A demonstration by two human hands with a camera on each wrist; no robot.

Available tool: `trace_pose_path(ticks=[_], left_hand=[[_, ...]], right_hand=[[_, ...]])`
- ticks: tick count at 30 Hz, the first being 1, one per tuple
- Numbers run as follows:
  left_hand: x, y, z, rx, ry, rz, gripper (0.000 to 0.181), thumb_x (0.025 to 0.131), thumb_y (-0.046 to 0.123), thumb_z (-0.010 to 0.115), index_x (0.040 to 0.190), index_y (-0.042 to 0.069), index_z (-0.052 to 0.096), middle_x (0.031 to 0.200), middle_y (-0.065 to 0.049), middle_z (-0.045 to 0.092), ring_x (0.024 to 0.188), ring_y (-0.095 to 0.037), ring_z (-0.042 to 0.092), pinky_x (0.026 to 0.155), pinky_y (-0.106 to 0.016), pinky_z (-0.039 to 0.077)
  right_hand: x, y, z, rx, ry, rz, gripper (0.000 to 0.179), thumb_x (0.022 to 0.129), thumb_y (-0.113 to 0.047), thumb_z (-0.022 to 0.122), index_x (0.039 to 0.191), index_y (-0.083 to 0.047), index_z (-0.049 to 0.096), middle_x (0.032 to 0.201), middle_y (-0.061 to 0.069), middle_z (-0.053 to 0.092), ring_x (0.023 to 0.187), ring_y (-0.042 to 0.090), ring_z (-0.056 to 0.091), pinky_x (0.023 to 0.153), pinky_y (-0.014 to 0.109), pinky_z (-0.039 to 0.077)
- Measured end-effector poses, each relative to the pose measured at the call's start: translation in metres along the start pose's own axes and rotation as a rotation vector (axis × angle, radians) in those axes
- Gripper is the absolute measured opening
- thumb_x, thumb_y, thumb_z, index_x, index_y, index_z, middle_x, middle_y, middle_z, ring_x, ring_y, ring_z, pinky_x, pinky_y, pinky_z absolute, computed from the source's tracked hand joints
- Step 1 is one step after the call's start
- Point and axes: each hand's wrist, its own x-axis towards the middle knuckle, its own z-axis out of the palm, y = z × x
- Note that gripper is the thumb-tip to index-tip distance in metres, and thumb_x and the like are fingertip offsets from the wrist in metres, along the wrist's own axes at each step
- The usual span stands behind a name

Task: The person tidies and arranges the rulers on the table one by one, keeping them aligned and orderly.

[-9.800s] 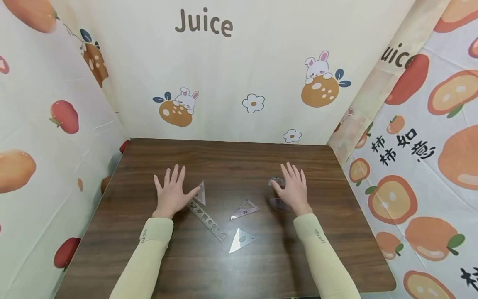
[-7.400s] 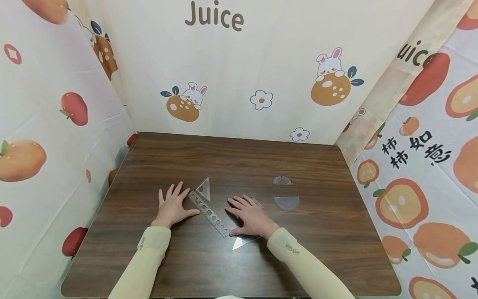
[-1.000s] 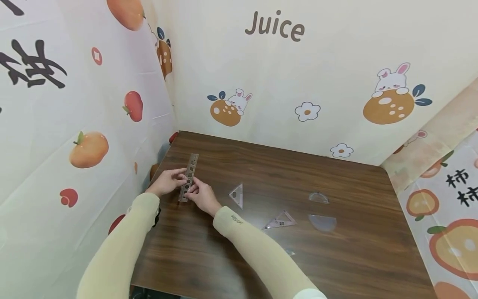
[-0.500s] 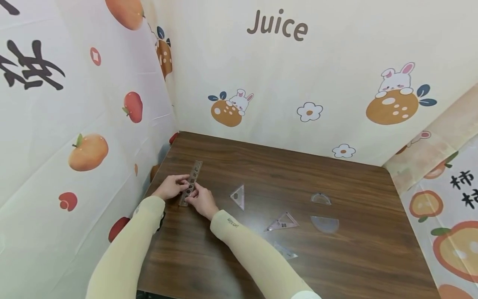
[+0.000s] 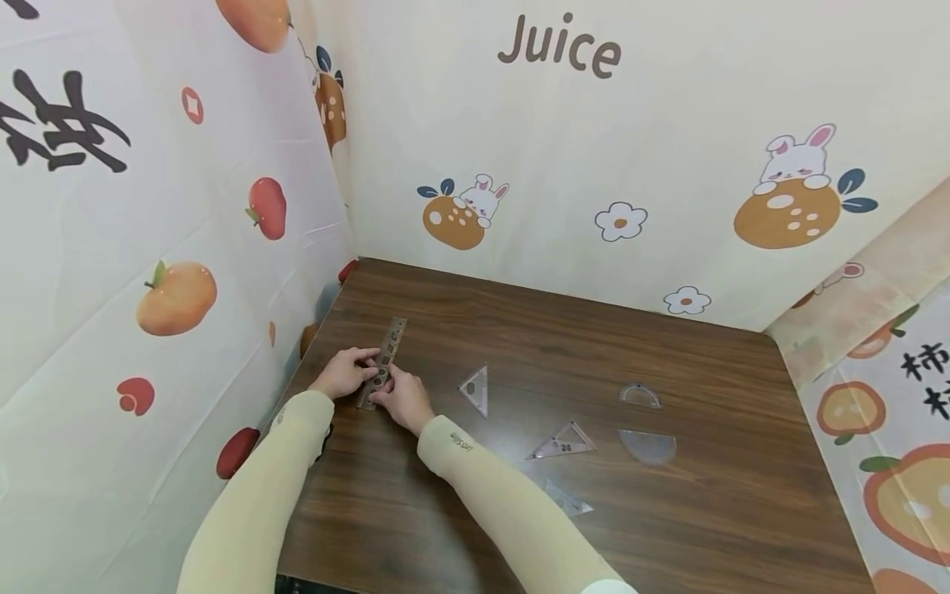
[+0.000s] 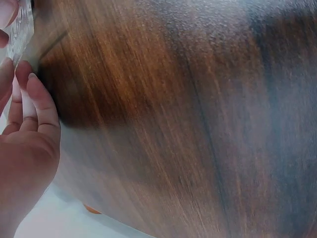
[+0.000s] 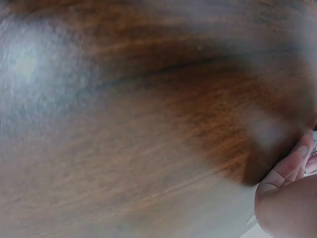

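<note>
A clear plastic stencil ruler [image 5: 397, 332] with cut-out shapes stands slantwise at the table's left side in the head view. My left hand [image 5: 346, 373] pinches its left edge, and my right hand [image 5: 406, 399] pinches the right edge near its lower end. Fingers cover part of its lower half. The left wrist view catches a strip of the ruler [image 6: 21, 30] at the upper left, by the curled fingers [image 6: 43, 106]. Only part of the right hand [image 7: 290, 198] shows at the edge of the right wrist view. A clear set square [image 5: 480, 402] lies right of the hands.
On the brown wooden table [image 5: 712, 511] lie a pinkish set square [image 5: 564, 448], another clear set square [image 5: 568, 502] near the right sleeve, a small protractor [image 5: 641, 403] and a larger protractor [image 5: 649, 447]. Printed curtains [image 5: 549, 165] close off the back and sides.
The hands, earlier spread over the table, now pinch the ruler, which has moved from the middle to the left side. Within the last second it came slightly nearer. The head view turned left.
</note>
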Motion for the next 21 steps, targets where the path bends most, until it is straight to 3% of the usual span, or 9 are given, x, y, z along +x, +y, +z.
trace_pose_path(ticks=[8, 16, 21], left_hand=[[-0.0013, 0.0039, -0.0023, 0.034, -0.021, -0.005, 0.045, 0.093, 0.014, 0.06, 0.136, 0.002, 0.052, 0.096, -0.011, 0.059, 0.083, -0.02, 0.052, 0.074, -0.028, 0.039], [-0.0016, 0.0039, -0.0028, 0.037, -0.03, -0.016, 0.046, 0.094, 0.015, 0.06, 0.137, 0.001, 0.051, 0.094, -0.011, 0.059, 0.079, -0.019, 0.051, 0.071, -0.027, 0.038], [-0.0027, 0.0038, -0.0026, 0.027, -0.027, -0.029, 0.047, 0.093, 0.017, 0.061, 0.137, 0.001, 0.051, 0.094, -0.011, 0.059, 0.077, -0.017, 0.05, 0.07, -0.025, 0.038]], right_hand=[[0.0003, 0.0001, -0.0017, -0.063, -0.023, -0.01, 0.071, 0.084, -0.03, 0.074, 0.143, -0.006, 0.043, 0.077, -0.009, 0.065, 0.062, 0.0, 0.054, 0.068, 0.018, 0.045], [-0.0003, 0.0003, -0.0023, -0.032, -0.031, -0.021, 0.055, 0.083, -0.027, 0.074, 0.132, -0.012, 0.053, 0.072, -0.008, 0.061, 0.057, 0.002, 0.051, 0.057, 0.018, 0.04], [-0.0011, 0.0001, -0.0033, -0.007, -0.044, -0.018, 0.056, 0.083, -0.027, 0.074, 0.133, -0.013, 0.052, 0.072, -0.008, 0.061, 0.058, 0.002, 0.051, 0.057, 0.017, 0.04]])
